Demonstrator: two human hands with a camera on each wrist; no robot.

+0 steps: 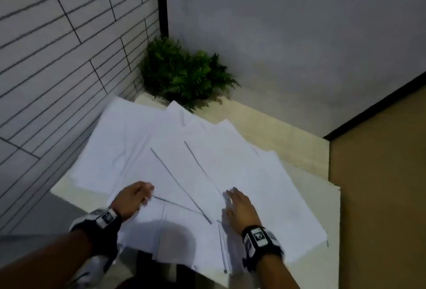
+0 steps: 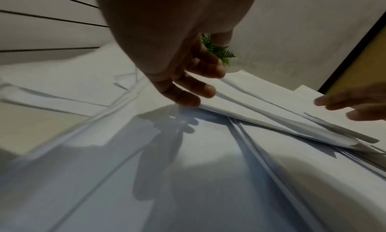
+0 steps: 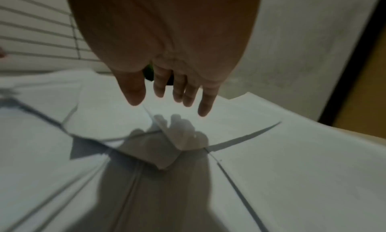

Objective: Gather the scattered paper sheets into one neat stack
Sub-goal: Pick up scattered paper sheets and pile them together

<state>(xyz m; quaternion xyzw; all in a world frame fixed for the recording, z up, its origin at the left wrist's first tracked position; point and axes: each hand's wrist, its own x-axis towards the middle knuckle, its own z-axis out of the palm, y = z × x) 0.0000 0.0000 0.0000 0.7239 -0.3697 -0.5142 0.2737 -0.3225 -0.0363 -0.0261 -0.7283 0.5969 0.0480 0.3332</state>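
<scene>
Several white paper sheets (image 1: 207, 162) lie fanned and overlapping across a cream table (image 1: 288, 141); some hang over its near edge. My left hand (image 1: 147, 193) is at the near left of the spread. In the left wrist view its curled fingers (image 2: 194, 90) hold the corner of a few sheets (image 2: 261, 106) raised off the ones below; the thumb is hidden. My right hand (image 1: 232, 196) is flat with straight fingers just above the sheets at the near right. In the right wrist view its fingers (image 3: 183, 93) cast a shadow on the paper (image 3: 292, 169) and hold nothing.
A green plant (image 1: 182, 74) stands in the far corner of the table, close behind the sheets. A tiled wall (image 1: 57, 58) runs along the left and a plain wall (image 1: 299, 35) behind. The table ends on the right at a brown surface (image 1: 380, 185).
</scene>
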